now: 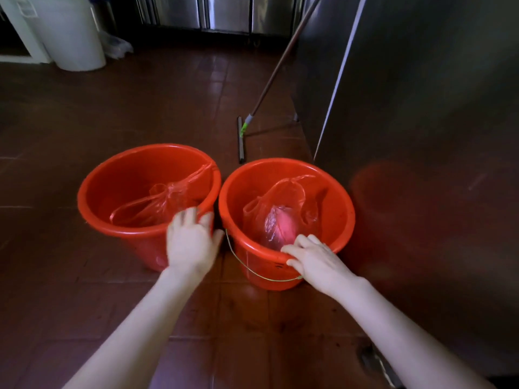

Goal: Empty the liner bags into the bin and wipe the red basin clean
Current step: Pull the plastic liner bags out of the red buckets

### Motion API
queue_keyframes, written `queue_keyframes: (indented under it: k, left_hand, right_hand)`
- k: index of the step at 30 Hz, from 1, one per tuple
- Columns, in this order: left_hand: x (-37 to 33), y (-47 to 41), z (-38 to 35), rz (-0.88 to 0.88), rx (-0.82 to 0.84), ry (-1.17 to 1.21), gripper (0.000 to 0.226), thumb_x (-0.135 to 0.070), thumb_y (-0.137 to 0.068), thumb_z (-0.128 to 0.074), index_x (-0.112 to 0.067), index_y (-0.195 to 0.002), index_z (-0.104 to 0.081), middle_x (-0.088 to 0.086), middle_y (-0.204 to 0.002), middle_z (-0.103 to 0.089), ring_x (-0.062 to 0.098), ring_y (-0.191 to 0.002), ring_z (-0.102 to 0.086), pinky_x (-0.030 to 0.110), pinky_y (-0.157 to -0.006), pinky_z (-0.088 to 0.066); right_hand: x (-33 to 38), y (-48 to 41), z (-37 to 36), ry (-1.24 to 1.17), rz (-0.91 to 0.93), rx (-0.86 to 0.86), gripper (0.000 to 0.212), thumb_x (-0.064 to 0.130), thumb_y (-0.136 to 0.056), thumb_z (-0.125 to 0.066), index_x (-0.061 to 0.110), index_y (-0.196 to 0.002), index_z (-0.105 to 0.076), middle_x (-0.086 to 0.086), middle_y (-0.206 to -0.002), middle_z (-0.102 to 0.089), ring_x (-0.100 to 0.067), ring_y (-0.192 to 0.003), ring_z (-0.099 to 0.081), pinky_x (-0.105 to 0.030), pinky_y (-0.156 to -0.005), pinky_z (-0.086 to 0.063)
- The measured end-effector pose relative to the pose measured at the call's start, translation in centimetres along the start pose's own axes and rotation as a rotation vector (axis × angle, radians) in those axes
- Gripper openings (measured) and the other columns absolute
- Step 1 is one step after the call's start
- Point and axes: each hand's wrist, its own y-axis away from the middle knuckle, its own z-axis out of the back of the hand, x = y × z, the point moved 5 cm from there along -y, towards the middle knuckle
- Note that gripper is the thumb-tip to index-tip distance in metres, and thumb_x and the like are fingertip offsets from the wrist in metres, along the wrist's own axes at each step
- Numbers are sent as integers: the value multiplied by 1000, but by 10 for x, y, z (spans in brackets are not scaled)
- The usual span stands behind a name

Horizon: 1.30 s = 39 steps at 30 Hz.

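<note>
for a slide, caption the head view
Left hand on left bucket, right hand on right bucket, a red liner bag in each

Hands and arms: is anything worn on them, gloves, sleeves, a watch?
Nothing shows. The left hand and right hand are ungloved, no rings visible. The left arm and right arm are bare down to the frame edge: no sleeves, watch or bands. The left hand is blurred, so fine detail is uncertain.

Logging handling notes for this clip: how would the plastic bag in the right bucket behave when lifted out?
The plastic bag looks like thin crinkled film, so probably floppy. A pinkish lump shows through low down, so weight would likely hang at the bottom. Glossy film may slip.
</note>
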Motion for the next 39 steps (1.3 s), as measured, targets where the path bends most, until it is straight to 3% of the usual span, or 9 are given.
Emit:
queue_keyframes:
  k: [3, 5, 16, 21, 26, 30, 32, 35, 39]
  left_hand:
    - [-65, 43, 1, -506, 35, 218, 38, -37, -85, -68, -18, -119, -69, 6, -114, -64, 30, -106, -57, 40, -97, -43]
    - [-77, 68, -12, -587, 213, 219, 41, -45, -90, -59, -25, -125, -64, -1, -115, -61, 21, -105, -55, 36, -100, -40]
    - [-21, 112, 0, -473, 188, 293, 49, -55, -93, -40, -18, -90, -72, -4, -91, -62, 18, -88, -57, 32, -87, -46]
    - [-14, 110, 14, -289, 180, -82, 53, -58, -93, -45, -20, -57, -53, 2, -66, -64, 29, -74, -65, 35, -78, -47]
    - [-37, 102, 21, -83, 334, -111, 53, -73, -81, -47, -29, -107, -59, -1, -104, -68, 22, -102, -64, 36, -91, -42]
    - [-79, 97, 18, -64, 335, 70, 111, -84, -60, -58, -29, -150, -22, 1, -143, -38, 29, -131, -41, 46, -101, -40]
    - [-98, 96, 4, -13, 407, 170, 126, -82, -58, -64, -24, -154, -8, 3, -153, -23, 32, -139, -29, 50, -108, -36]
    - [-113, 104, -17, 76, 414, 359, 108, -65, -68, -72, -16, -151, -24, 9, -151, -28, 32, -138, -31, 44, -111, -34]
    - [-109, 113, -13, 90, 117, 542, 36, -35, -81, -70, -15, -110, -68, 7, -109, -63, 27, -104, -59, 29, -86, -42]
  right_hand:
    - [11, 25, -2, -34, 43, 10, 34, 37, -97, -49, 34, -131, -52, 8, -109, -47, -16, -104, -41, -34, -91, -41]
    - [14, 39, -2, -92, 79, 30, 36, 40, -96, -51, 34, -131, -55, 11, -106, -48, -11, -101, -41, -30, -93, -40]
    - [-9, 89, 14, -10, -26, 105, 32, 46, -96, -48, 24, -94, -71, 6, -95, -61, -16, -102, -56, -32, -94, -44]
    - [47, 123, 8, -63, 107, 168, 30, 47, -91, -51, 24, -87, -70, 8, -90, -60, -14, -95, -57, -31, -87, -47]
    - [62, 125, 10, -325, 34, 362, 24, 49, -83, -63, 28, -90, -72, 10, -82, -72, -2, -78, -66, -29, -77, -55]
    - [13, 101, 50, -240, -300, -216, 19, 44, -78, -71, 32, -85, -59, 11, -82, -58, -12, -78, -60, -31, -70, -51]
    - [2, 91, 49, -327, -375, -278, 25, 39, -79, -74, 33, -99, -59, 11, -91, -50, -11, -82, -55, -30, -76, -48]
    - [15, 71, 34, -505, -331, -197, 10, 26, -86, -69, 22, -95, -72, 2, -98, -61, -17, -92, -61, -26, -87, -45]
    - [34, 64, 27, -744, -411, -394, 10, 15, -87, -64, 13, -83, -73, 2, -101, -65, -10, -95, -59, -7, -79, -32]
